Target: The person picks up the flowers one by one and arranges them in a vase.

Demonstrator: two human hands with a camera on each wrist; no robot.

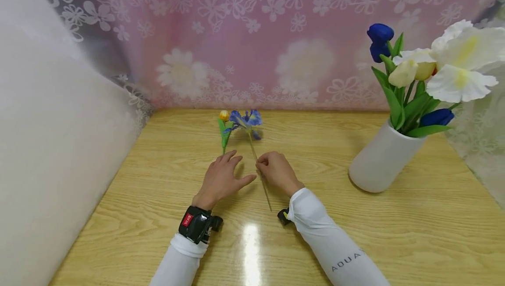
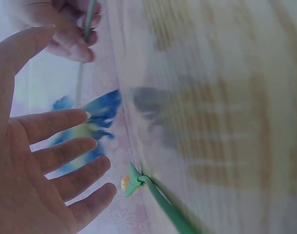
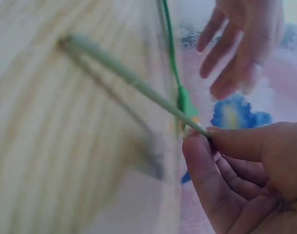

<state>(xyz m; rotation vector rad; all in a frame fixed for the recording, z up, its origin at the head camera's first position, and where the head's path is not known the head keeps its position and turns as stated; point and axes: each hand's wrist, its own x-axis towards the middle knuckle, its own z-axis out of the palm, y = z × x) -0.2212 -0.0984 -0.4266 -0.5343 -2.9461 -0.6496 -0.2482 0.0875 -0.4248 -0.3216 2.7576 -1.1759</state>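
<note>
My right hand (image 1: 278,173) pinches the stem of a blue iris (image 1: 246,120) between thumb and forefinger. The pinched green stem (image 3: 134,80) is plain in the right wrist view, its cut end low by the tabletop. Just left of that stem, my left hand (image 1: 222,180) is spread with its fingers apart and holds nothing; its bare palm (image 2: 36,180) shows in the left wrist view. Beyond the left fingertips lies a yellow tulip (image 1: 224,116) with green leaves, flat on the table, the lower part of its stem hidden behind the hand in the head view.
A white vase (image 1: 384,159) stands on the right of the wooden table (image 1: 315,137), filled with blue tulips, pale tulips and a large white iris (image 1: 461,80). Behind the table hangs a pink floral curtain (image 1: 244,49). A white wall (image 1: 59,123) borders the left side.
</note>
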